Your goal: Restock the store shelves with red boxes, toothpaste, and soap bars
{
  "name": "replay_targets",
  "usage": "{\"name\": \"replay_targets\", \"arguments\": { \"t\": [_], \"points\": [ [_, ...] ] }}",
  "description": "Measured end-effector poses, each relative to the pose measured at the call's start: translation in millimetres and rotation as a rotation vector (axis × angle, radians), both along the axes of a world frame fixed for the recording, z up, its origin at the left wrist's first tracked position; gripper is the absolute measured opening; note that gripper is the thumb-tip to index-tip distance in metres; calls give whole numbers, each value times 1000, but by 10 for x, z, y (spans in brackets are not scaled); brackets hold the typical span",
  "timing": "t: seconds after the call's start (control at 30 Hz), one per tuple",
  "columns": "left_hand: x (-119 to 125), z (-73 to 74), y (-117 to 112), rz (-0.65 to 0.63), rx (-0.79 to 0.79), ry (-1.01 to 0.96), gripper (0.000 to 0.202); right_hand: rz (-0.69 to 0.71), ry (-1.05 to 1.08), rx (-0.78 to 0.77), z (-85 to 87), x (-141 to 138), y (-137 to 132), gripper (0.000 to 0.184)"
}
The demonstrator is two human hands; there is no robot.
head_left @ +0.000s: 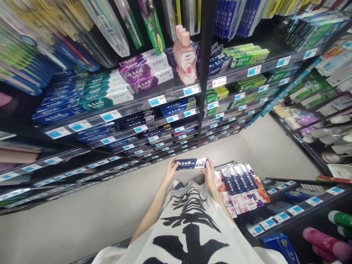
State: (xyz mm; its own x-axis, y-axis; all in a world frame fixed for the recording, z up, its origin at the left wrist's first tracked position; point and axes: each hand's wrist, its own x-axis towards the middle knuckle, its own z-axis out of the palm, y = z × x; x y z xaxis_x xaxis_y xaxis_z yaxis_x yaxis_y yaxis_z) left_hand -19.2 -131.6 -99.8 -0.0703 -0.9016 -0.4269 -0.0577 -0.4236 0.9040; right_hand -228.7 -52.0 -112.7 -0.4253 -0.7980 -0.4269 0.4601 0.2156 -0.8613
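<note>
I hold a dark blue toothpaste box (190, 163) level in front of my body, low over the aisle floor. My left hand (172, 172) grips its left end with fingers curled round it. My right hand (209, 173) grips its right end the same way. Just to the right of my right hand stands a basket or cart (226, 164) filled with several more toothpaste boxes (239, 187), dark blue ones on top of pink and red ones. My white shirt with black print fills the bottom of the view.
Shelves of toothpaste boxes (137, 75) with blue price tags run along the left and ahead. Pink mouthwash bottles (187, 58) stand on the upper shelf. Another shelf unit (299, 205) is at the right, with the pale floor aisle (82, 216) between.
</note>
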Motion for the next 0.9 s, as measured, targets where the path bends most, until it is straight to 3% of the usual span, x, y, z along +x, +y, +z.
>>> {"name": "replay_targets", "arguments": {
  "t": [0.07,0.2,0.33,0.4,0.5,0.57,0.7,0.77,0.83,0.9],
  "points": [
    [-2,-15,22,-20,-72,-47,69,-59,-20,-2,23,18,1,72],
    [4,26,67,-200,-411,-291,66,-106,49,-19,166,72,-17,73],
    [1,124,82,-392,-542,-454,73,-144,163,39,398,147,-59,78],
    [-32,187,79,-435,-626,-550,74,-124,180,43,501,214,-72,78],
    [-118,285,75,-418,-729,-659,54,-29,217,-4,629,357,-58,71],
    [-166,335,73,-363,-693,-595,50,95,273,-59,704,449,-32,65],
    [-125,391,72,-204,-464,-263,48,354,311,-284,769,516,-28,53],
    [-45,418,85,-207,-373,-122,44,302,399,-292,721,495,-78,50],
    [36,454,105,-223,-295,0,42,196,478,-182,634,463,-145,56],
    [91,493,125,-221,-218,90,45,195,389,-79,550,439,-199,66]
  ]
}}
